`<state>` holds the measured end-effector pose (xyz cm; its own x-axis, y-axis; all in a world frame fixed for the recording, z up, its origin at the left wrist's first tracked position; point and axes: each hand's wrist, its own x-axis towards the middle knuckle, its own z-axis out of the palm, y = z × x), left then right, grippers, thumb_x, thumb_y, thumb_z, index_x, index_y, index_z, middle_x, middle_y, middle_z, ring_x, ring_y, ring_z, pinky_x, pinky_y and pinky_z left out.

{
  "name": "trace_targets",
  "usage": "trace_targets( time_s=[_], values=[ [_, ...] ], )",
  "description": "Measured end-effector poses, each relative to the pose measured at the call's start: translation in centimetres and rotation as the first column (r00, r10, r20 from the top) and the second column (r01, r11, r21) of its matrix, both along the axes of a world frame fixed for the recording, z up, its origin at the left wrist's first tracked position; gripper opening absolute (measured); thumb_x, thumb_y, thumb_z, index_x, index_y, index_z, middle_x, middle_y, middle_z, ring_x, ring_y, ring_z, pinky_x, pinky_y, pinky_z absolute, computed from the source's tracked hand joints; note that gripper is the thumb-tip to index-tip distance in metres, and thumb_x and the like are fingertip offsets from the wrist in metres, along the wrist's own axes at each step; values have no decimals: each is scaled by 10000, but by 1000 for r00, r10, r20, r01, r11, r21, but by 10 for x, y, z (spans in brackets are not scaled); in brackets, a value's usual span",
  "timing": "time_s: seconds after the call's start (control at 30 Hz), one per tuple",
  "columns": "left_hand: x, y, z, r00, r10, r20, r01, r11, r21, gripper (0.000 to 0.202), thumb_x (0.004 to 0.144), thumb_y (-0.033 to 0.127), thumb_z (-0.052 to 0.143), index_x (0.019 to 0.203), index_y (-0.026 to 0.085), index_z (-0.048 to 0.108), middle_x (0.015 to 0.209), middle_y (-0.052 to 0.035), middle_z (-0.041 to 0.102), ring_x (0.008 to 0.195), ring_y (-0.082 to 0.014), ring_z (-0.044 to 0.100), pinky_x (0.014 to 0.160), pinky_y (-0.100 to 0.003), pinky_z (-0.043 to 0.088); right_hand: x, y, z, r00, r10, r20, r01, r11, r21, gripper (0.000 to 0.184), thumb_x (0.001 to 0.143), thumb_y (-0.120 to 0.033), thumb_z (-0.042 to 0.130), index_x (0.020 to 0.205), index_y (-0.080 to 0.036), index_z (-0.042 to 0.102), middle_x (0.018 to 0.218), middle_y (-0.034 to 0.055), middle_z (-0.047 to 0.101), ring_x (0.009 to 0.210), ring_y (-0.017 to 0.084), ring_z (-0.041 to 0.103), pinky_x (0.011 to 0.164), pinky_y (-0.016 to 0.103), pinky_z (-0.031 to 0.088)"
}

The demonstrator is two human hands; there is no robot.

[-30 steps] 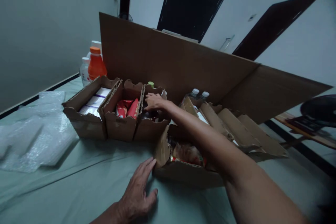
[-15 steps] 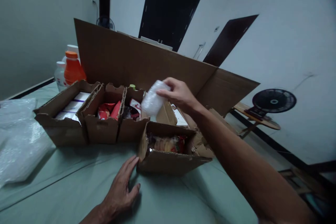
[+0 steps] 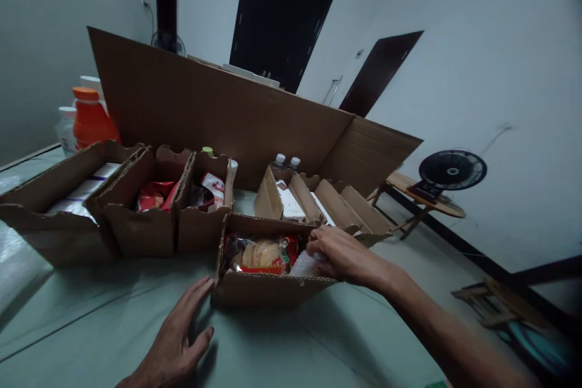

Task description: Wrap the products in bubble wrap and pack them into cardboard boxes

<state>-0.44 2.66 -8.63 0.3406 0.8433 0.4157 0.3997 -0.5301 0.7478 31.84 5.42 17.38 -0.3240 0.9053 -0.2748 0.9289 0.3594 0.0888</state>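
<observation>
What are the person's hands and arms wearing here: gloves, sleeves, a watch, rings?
Both the left hand and right hand are bare, no gloves. The right forearm is uncovered along its visible length: no sleeve, no watch. Little of the left wrist is in frame. No rings show in the dim light.

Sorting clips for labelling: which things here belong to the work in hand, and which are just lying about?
In hand: right hand, on the packet in the front box; snack pack; left hand, flat beside that box.
Lying about: orange bottle, fan, left boxes, cardboard sheet.
</observation>
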Motion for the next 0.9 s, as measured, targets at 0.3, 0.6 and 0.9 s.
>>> trace_targets(
  time_s=[0.3,0.6,0.9],
  values=[
    [-2,-2,2,999,14,-43,-12,999,37,708,868,241,590,1529,352,359,1508,-79,518,1338,-329,543,1007,-470,565,-27,23,-10,972,58,229,-23,988,-155,175,772,-134,600,799,-183,766,838,105,773,828,258,715,705,307,447],
    [-8,-11,42,996,78,36,-72,988,-138,719,901,267,554,1563,325,279,1572,-114,421,1412,-357,449,1101,-597,439,46,-83,-15,690,-281,-667,642,663,384,295,856,-490,571,849,-243,732,821,47,766,737,235,707,653,324,550],
    [44,5,64,973,-24,228,75,973,-219,963,772,205,597,1597,184,102,1651,-148,240,1504,-333,275,1211,-552,257,-17,-86,-130,404,-307,-862,640,768,25,425,811,-568,524,1001,-204,635,934,112,753,790,286,697,709,405,564]
  ],
)
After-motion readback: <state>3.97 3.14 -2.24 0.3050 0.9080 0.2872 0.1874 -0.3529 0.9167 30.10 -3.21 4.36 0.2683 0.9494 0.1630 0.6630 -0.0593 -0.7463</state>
